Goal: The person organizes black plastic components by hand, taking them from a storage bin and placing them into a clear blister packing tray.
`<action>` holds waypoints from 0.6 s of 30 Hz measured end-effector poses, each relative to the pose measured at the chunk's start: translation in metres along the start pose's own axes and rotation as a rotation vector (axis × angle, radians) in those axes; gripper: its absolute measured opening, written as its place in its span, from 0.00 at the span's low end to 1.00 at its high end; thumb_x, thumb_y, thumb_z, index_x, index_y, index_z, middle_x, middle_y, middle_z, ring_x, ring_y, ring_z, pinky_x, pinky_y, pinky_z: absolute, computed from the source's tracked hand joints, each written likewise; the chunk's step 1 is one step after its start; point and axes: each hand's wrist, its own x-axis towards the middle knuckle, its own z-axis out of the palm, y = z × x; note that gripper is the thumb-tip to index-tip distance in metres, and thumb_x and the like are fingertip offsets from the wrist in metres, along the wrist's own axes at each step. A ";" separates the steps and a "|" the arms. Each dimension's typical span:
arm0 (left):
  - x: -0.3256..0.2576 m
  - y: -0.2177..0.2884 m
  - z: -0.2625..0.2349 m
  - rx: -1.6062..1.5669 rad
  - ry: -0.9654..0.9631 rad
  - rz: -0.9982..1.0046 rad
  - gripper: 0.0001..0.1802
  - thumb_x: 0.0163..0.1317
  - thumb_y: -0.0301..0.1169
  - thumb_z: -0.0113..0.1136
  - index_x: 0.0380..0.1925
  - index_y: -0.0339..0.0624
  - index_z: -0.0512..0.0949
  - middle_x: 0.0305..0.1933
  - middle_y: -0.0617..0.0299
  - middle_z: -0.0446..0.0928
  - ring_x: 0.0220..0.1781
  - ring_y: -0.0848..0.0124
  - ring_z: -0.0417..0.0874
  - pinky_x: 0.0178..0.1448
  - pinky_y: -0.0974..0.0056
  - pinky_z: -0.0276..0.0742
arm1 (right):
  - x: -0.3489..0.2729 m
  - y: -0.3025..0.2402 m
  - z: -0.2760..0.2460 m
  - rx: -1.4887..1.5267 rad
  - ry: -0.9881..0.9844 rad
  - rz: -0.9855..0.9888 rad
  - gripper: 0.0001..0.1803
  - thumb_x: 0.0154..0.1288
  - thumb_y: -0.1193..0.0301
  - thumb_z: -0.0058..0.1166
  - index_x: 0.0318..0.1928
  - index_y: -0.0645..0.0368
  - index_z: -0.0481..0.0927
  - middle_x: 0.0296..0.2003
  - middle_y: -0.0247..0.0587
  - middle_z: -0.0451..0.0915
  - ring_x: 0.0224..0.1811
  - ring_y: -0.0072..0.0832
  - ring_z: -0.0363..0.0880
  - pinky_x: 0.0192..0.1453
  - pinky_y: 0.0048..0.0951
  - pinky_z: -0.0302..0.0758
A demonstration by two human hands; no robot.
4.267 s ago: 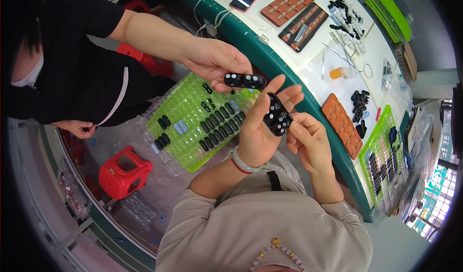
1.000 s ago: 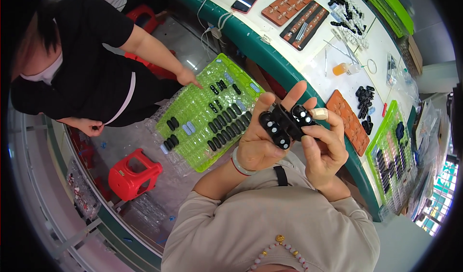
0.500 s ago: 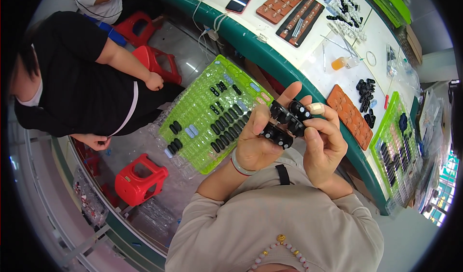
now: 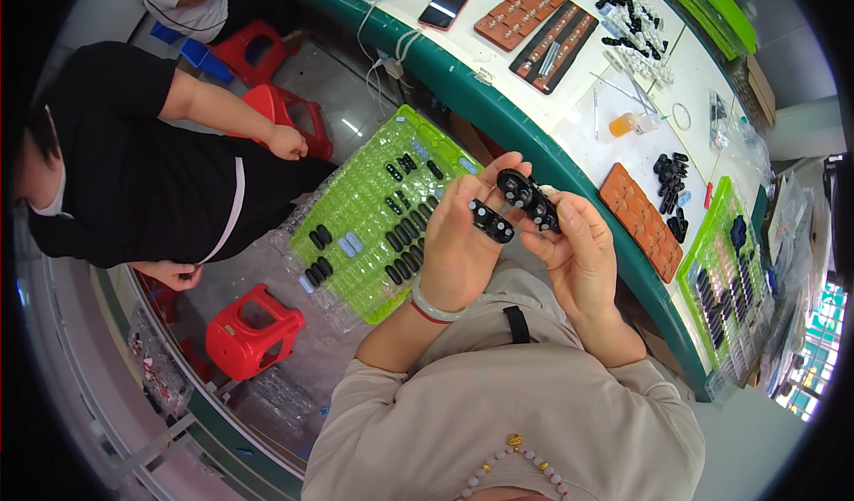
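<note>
Several small black oblong parts with round pale dots are gathered between my two hands in front of my chest. One of these black parts point(image 4: 491, 222) lies against the fingers of my left hand point(image 4: 455, 250), which is curled around it. The fingertips of my right hand point(image 4: 580, 256) pinch other black dotted parts point(image 4: 527, 197), whose upper end reaches over to the left fingers. Just beyond my left hand, a green tray point(image 4: 363, 305) lined with bubble wrap carries rows of black oblong parts point(image 4: 405, 236) and a few light blue ones.
A curved white table with a green edge point(image 4: 534, 136) holds brown moulds point(image 4: 640, 221), a phone point(image 4: 447, 7), an orange-liquid bottle point(image 4: 623, 125) and piles of small parts. Another green tray point(image 4: 722, 279) stands right. A person in black point(image 4: 142, 163) and red stools point(image 4: 253, 332) are left.
Both hands have shifted slightly left, and the fingers have rearranged the black parts, which now lie less bunched. The person in black has shifted slightly.
</note>
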 end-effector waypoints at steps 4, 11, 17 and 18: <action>-0.002 0.000 -0.001 0.109 0.090 0.005 0.11 0.62 0.35 0.46 0.25 0.44 0.60 0.54 0.46 0.63 0.56 0.65 0.65 0.57 0.60 0.63 | -0.001 0.002 -0.002 -0.001 -0.056 0.056 0.10 0.62 0.70 0.44 0.39 0.64 0.71 0.36 0.43 0.75 0.35 0.32 0.78 0.37 0.29 0.78; 0.001 -0.017 -0.018 0.190 0.262 0.178 0.10 0.62 0.30 0.46 0.25 0.42 0.59 0.35 0.54 0.70 0.34 0.72 0.74 0.41 0.68 0.71 | 0.015 0.034 -0.016 -0.314 0.013 -0.130 0.06 0.58 0.76 0.48 0.36 0.65 0.71 0.35 0.43 0.74 0.31 0.28 0.77 0.34 0.24 0.77; -0.016 -0.032 -0.084 0.063 0.523 0.001 0.08 0.62 0.34 0.45 0.36 0.42 0.66 0.35 0.64 0.70 0.34 0.76 0.73 0.40 0.66 0.72 | 0.034 0.086 -0.042 -1.114 0.010 -0.847 0.12 0.56 0.86 0.42 0.43 0.69 0.70 0.43 0.49 0.70 0.43 0.29 0.72 0.41 0.24 0.74; -0.023 -0.036 -0.096 0.057 0.567 -0.015 0.08 0.62 0.34 0.45 0.36 0.42 0.66 0.35 0.64 0.70 0.34 0.76 0.73 0.40 0.66 0.72 | 0.032 0.099 -0.046 -1.091 -0.087 -0.657 0.13 0.57 0.85 0.42 0.44 0.68 0.70 0.44 0.51 0.70 0.44 0.32 0.72 0.44 0.27 0.73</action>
